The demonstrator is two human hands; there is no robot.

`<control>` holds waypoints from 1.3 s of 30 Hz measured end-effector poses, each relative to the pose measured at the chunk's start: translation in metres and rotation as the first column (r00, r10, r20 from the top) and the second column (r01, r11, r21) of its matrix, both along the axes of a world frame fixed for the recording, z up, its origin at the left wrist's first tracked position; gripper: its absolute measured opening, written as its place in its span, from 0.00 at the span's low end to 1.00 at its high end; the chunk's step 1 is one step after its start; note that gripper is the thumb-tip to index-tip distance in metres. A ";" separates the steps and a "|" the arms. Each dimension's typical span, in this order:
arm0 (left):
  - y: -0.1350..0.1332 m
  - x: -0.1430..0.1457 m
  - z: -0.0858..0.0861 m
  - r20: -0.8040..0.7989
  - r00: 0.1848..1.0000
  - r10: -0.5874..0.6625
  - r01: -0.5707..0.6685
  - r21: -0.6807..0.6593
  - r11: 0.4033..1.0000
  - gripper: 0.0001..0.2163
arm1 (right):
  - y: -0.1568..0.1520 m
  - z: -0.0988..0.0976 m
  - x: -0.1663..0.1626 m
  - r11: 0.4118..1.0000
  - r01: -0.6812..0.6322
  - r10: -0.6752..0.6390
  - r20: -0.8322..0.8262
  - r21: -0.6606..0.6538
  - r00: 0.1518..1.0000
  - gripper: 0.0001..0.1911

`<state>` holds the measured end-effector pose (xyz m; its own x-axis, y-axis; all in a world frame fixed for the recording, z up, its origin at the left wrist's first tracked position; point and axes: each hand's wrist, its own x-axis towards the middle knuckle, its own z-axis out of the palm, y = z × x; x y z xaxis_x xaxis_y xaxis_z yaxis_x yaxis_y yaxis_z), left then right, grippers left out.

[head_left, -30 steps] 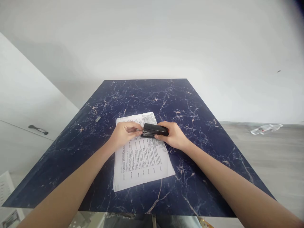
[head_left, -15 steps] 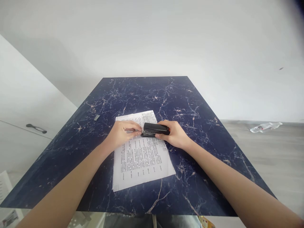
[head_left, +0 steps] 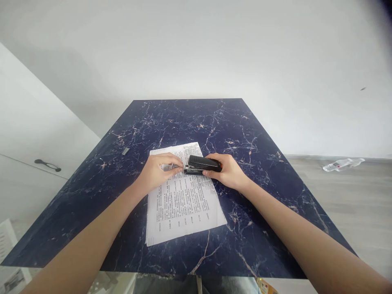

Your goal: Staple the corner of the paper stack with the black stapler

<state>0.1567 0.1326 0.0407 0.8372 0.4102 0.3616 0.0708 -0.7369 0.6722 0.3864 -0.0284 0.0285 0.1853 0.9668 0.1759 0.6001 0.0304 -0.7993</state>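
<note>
While the right hand wraps its fingers around the rear of a long black plastic stapler, the left hand works at its front end, above the upper part of the white printed paper sheets. The stapler lies crosswise there, its rear end reaching past the right edge of the sheets, and its upper arm stands raised from its base. The left fingers close in a pinch at a narrow silver metal part in the stapler's mouth; how much of it they cover, and whether it is loose, I cannot tell. The sheets lie askew on the dark blue marble-patterned worktop, and a small silvery strip rests to the left of their top edge. To handle this well, the right fingers should hold the body firmly and level without pressing the arm down, since squeezing could nip the left fingertips. Any push or pull on the metal part is best made straight along the stapler's length, with a light pinch, because a sideways twist could jam it or drag the sheets underneath.
</note>
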 end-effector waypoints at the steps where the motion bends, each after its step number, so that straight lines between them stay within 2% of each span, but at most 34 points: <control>1: 0.000 0.000 -0.001 0.003 1.000 0.000 0.000 -0.007 1.000 0.03 | 0.000 0.000 0.000 1.000 -0.001 0.001 0.005 0.000 1.000 0.10; 6: 0.000 0.000 0.002 0.024 0.999 0.031 -0.029 -0.079 0.996 0.03 | -0.001 0.001 0.000 1.000 -0.003 0.003 -0.007 0.000 1.000 0.10; 14: -0.001 0.000 0.004 -0.068 0.998 -0.006 0.002 -0.061 0.998 0.04 | -0.001 0.001 0.000 1.000 -0.018 0.018 0.035 0.013 0.999 0.11; 20: -0.001 -0.001 0.006 -0.059 0.998 0.012 -0.021 -0.140 0.990 0.04 | -0.002 0.002 0.001 0.999 -0.036 0.036 -0.028 -0.012 0.999 0.09; 30: 0.000 0.000 0.001 -0.121 0.993 -0.006 -0.011 -0.136 0.991 0.05 | 0.000 0.003 -0.001 1.000 -0.020 0.020 0.015 0.001 1.000 0.11; 35: 0.000 0.000 0.001 -0.060 0.997 0.038 -0.050 -0.206 0.977 0.06 | -0.001 0.004 0.000 1.000 -0.023 0.022 -0.040 -0.011 0.999 0.08; 39: -0.001 0.000 0.002 -0.061 0.998 0.026 -0.038 -0.208 0.977 0.05 | -0.001 0.003 -0.001 1.000 -0.026 0.026 -0.042 -0.008 0.999 0.09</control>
